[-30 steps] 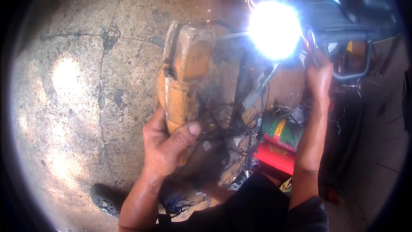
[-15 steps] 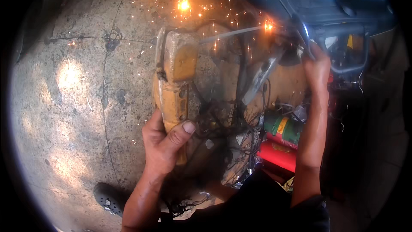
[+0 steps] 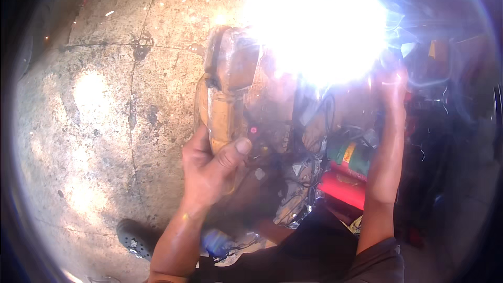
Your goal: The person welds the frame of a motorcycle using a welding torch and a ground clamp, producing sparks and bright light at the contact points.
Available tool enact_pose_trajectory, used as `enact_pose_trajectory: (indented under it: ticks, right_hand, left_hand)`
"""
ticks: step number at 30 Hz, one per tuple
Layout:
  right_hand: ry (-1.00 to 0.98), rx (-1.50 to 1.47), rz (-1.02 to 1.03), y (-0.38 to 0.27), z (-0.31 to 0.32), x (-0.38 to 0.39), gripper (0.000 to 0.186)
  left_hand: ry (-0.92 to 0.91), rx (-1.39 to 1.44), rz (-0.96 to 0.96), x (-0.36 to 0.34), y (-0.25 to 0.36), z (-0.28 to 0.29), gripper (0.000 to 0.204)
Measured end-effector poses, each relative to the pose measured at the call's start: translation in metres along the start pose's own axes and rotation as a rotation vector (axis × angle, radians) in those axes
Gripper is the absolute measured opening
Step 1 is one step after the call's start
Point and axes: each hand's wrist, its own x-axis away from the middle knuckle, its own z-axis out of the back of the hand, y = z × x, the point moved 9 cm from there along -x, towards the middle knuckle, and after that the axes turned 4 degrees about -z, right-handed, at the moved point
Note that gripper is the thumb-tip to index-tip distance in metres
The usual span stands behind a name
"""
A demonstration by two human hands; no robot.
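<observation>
Landmark for this entry: the yellow welding shield (image 3: pixel 228 91), upright at frame centre.

Concrete floor (image 3: pixel 105 105): I logged it as the largest surface, cracked and stained, filling everything left of the shield and running below it. Sunlit patches lay on it well left of the shield.

Arc glare (image 3: pixel 314 26): a white flare sat just right of the shield's top edge, washing out whatever lay under it. Small sparks showed above and left of the shield.

Dark clothing (image 3: pixel 314 251): the person's lap or torso lay below and right of the shield.

Clutter of cables and tools (image 3: pixel 309 141): directly right of the shield, touching or just beside it; I could not separate the pieces. A green power tool (image 3: pixel 348 154) and a red box-like item (image 3: pixel 343 188) lay further right and lower.

Right hand (image 3: pixel 390 81): raised well right of the shield, at the lower right fringe of the glare. I could not tell whether it was closed or what it held; the flare hid the fingers.

Left hand (image 3: pixel 209 170): at the shield's lower end, fingers wrapped round it, thumb pressed across its front face. Firm hold, shield held upright.

Dark shoe (image 3: pixel 133 238): on the floor, below and left of the shield.
</observation>
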Motion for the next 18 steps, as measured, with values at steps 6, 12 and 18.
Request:
enact_pose_trajectory:
  ticks: [6, 12, 18]
  right_hand:
    - [0.023, 0.199, 0.022, -0.014, 0.004, -0.001, 0.027]
    - [0.012, 0.199, 0.093, -0.032, 0.001, 0.001, 0.029]
    - [0.046, 0.187, 0.184, -0.028, 0.004, 0.002, 0.03]
  left_hand:
    - [-0.008, -0.071, -0.008, 0.0, -0.006, 0.003, 0.032]
    - [0.019, -0.082, -0.082, 0.014, -0.004, 0.024, 0.033]
    - [0.014, -0.108, -0.111, 0.013, -0.004, 0.017, 0.032]
